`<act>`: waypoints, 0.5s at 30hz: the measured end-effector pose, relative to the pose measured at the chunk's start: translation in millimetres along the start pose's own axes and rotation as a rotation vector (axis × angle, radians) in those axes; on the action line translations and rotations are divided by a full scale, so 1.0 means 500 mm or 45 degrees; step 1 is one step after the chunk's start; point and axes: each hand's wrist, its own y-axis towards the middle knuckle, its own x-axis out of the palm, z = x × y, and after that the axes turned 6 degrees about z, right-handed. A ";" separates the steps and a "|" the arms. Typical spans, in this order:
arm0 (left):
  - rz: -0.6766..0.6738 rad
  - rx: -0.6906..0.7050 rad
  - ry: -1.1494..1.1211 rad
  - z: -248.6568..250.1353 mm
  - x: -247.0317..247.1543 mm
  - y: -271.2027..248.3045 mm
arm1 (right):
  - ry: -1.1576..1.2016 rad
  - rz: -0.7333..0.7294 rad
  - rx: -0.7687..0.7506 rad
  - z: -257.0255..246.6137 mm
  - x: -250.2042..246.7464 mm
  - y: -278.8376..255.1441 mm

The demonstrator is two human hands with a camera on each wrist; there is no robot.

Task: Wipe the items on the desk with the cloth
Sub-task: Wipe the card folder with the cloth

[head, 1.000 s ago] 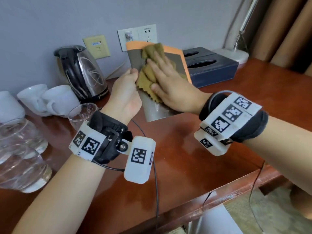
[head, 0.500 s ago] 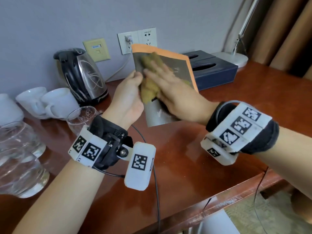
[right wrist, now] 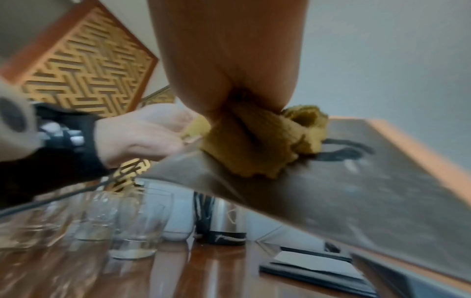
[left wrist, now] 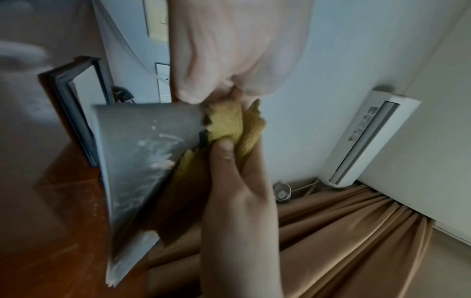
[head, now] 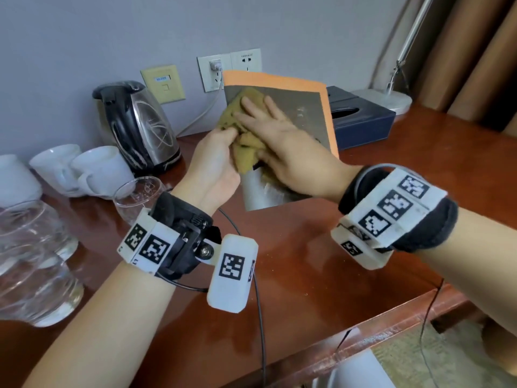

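A booklet with a grey cover and an orange border is held tilted up above the desk. My left hand grips its left edge. My right hand lies flat with its fingers spread, pressing a crumpled mustard-yellow cloth against the upper left of the cover. In the left wrist view the cloth bunches between both hands at the booklet edge, where pale smears show. In the right wrist view the cloth sits under my palm on the booklet.
A steel kettle stands at the back left, with white cups and several glasses beside it. A dark blue tissue box and a lamp base are behind the booklet. The desk's front edge is near.
My right hand has slid the cloth left across the cover toward my left hand. The booklet has turned a little, and more of its face and orange border shows.
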 end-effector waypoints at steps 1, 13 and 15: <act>0.010 -0.012 0.000 -0.001 -0.002 0.002 | -0.008 -0.026 -0.021 -0.003 0.006 0.001; -0.043 0.181 0.098 0.028 -0.008 -0.007 | 0.146 0.169 0.727 0.065 -0.024 0.040; -0.038 0.196 0.077 0.029 -0.009 -0.003 | 0.249 0.127 0.630 0.041 -0.013 0.025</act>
